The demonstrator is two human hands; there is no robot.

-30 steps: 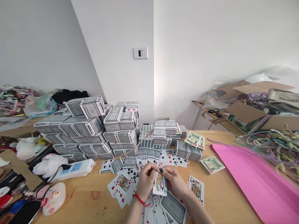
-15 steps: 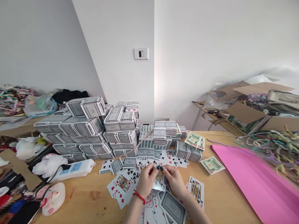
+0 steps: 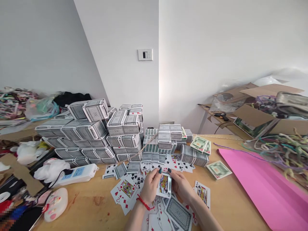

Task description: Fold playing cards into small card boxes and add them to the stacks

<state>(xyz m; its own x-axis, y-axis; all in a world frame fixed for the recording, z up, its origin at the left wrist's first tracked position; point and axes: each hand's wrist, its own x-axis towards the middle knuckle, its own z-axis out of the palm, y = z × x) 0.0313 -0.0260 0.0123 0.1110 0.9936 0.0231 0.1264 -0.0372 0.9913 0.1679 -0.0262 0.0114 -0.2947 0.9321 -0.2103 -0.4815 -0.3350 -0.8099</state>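
Observation:
Both my hands meet low in the middle of the view, over a wooden table [image 3: 91,205]. My left hand [image 3: 150,186], with a red string at the wrist, and my right hand [image 3: 181,186] pinch the two sides of one face card [image 3: 164,185], holding it upright and facing me. Loose playing cards [image 3: 127,189] lie face up and face down around and under my hands, among them a jack [image 3: 202,193] to the right. Just behind stand piles of boxed card decks [image 3: 96,134].
A white power strip [image 3: 75,173] and white cloths lie to the left, with clutter along the left edge. A large pink sheet [image 3: 262,189] covers the right side, with tangled cords and cardboard boxes [image 3: 255,118] beyond. Green-backed decks [image 3: 218,169] sit near the pink sheet.
My hands have lifted the face card slightly up and away from me. The piles and loose cards have not moved.

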